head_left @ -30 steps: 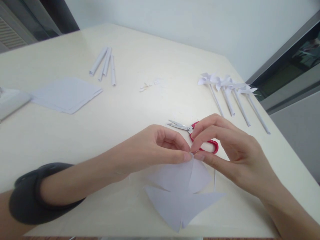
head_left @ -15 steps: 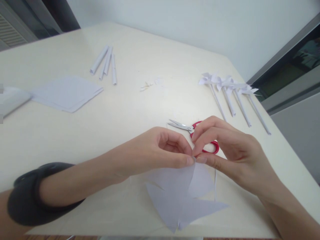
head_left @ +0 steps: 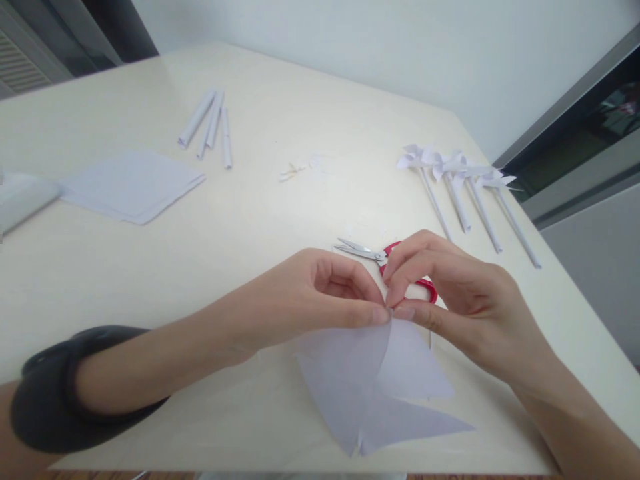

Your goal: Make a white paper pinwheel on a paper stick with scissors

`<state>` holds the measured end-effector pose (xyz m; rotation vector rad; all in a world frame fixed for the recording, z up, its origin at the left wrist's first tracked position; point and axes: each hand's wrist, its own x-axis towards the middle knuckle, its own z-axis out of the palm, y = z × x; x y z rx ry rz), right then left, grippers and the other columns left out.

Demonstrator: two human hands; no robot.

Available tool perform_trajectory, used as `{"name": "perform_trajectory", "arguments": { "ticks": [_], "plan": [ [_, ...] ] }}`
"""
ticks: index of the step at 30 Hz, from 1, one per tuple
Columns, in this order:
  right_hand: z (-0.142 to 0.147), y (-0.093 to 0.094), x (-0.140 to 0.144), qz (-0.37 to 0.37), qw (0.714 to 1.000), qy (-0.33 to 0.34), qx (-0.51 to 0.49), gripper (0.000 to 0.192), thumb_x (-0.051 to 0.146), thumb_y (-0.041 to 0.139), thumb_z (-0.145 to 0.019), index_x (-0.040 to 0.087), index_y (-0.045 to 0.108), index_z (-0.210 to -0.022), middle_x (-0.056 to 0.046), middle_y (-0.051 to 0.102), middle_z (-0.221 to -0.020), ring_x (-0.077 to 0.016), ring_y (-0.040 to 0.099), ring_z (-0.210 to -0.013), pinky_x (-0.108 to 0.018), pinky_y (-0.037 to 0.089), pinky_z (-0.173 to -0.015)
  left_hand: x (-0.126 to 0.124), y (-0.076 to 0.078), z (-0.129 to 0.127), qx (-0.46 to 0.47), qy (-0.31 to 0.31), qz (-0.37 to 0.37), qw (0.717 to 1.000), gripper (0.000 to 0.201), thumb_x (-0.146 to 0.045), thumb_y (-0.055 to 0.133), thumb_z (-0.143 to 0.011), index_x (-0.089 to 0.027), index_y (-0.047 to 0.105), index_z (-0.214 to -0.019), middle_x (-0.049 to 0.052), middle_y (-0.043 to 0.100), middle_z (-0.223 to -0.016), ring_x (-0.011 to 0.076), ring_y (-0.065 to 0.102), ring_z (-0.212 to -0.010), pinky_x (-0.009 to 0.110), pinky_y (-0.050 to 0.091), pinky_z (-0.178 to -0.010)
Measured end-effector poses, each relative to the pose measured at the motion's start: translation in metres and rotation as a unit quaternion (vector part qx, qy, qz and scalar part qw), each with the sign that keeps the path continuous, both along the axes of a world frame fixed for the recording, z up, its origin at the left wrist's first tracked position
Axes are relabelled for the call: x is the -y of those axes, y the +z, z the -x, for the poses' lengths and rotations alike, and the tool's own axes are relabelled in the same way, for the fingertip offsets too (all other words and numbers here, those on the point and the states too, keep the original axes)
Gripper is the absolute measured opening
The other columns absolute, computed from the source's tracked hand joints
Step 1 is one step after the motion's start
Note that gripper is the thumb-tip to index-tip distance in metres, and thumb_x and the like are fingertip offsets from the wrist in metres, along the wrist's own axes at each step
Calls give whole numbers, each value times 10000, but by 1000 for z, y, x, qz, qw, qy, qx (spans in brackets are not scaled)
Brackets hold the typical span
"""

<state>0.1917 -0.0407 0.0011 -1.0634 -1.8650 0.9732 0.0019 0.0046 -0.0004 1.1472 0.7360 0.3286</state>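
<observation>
Fingertips of the left hand (head_left: 310, 300) and right hand (head_left: 450, 300) pinch folded-in corners of a cut paper square (head_left: 370, 393) at the table's (head_left: 300, 100) near edge, its remaining flaps lying flat, beside red scissors (head_left: 387, 263) and four finished pinwheels (head_left: 460, 180).

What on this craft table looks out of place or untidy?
Only the small paper scraps littering the table mid-top. The scissors lie shut behind both hands; sheets and pinwheels lie orderly.
</observation>
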Motion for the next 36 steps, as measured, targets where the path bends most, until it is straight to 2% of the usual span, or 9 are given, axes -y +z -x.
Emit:
{"name": "perform_trajectory", "arguments": {
  "ticks": [9, 13, 18, 27, 36],
  "plan": [
    [2, -2, -1, -5, 1000, -5, 13, 93, 133, 650, -791, 222, 661, -816, -29, 604, -917, -186, 563, -906, -363, 437, -873, -1, -2, 1, -10, -2, -18, 1000, 118, -182, 644, -731, -192, 640, -613, -58, 599, -632, 83, 550, -631, 177, 402, -585],
    [2, -1, 0, -18, 999, -2, 27, 104, 114, 632, -803, 214, 652, -823, -30, 589, -939, -181, 556, -930, -321, 446, -813, -2, -5, 1, -13, -7, -21, 1000, 111, -186, 645, -736, -194, 652, -626, -57, 620, -652, 84, 559, -644, 186, 406, -603],
    [3, 0, 1, -57, 996, -1, 65, 85, 100, 621, -808, 182, 634, -829, -33, 571, -952, -164, 544, -942, -295, 421, -813, -3, -7, 2, -20, -11, -26, 999, 87, -212, 651, -738, -192, 658, -654, -40, 650, -689, 100, 591, -678, 198, 428, -624],
    [5, 2, 2, -59, 995, 11, 83, 47, 124, 571, -852, 152, 602, -830, -39, 548, -941, -131, 526, -886, -275, 422, -781, -3, -8, 3, -28, -11, -36, 999, 65, -233, 654, -729, -193, 656, -678, -30, 658, -708, 118, 604, -700, 221, 444, -649],
    [5, -4, 2, -71, 995, -2, 71, 20, 130, 545, -867, 142, 560, -859, -57, 507, -966, -140, 505, -925, -288, 416, -806, -2, -6, 2, -19, 10, -54, 998, 92, -246, 644, -757, -205, 627, -677, -59, 643, -697, 85, 597, -688, 174, 437, -615]
  ]
}}
